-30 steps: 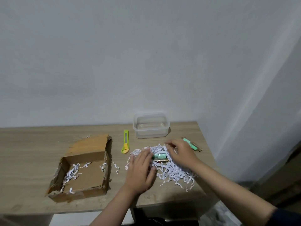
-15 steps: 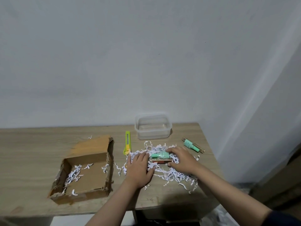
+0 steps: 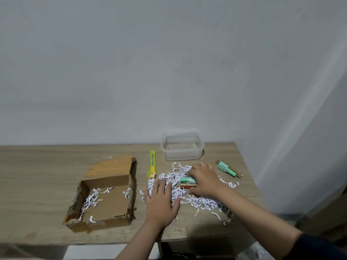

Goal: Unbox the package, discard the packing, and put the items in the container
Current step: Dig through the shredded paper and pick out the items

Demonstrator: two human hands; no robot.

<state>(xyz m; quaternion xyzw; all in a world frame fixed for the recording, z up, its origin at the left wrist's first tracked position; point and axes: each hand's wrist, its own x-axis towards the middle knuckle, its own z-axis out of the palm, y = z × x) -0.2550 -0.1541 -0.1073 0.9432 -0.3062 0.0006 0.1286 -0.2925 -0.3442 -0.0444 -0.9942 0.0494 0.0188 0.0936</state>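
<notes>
Shredded paper lies under both hands. Right hand curls around a green item lying crosswise at its fingertips; left hand presses flat beside it. Container sits just beyond the right hand.

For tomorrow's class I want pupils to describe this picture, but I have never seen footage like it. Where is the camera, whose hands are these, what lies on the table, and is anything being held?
The camera sits on a person's head, looking forward and down, so the two bare hands are the wearer's own. On the wooden table lie an opened cardboard box with a few paper shreds inside, a yellow-green box cutter, a clear plastic container that looks empty, and a pile of shredded paper. The left hand lies flat on the shreds. The right hand closes around a small green item lying on a red one in the pile. A second green item lies apart, near the table's right edge.
</notes>
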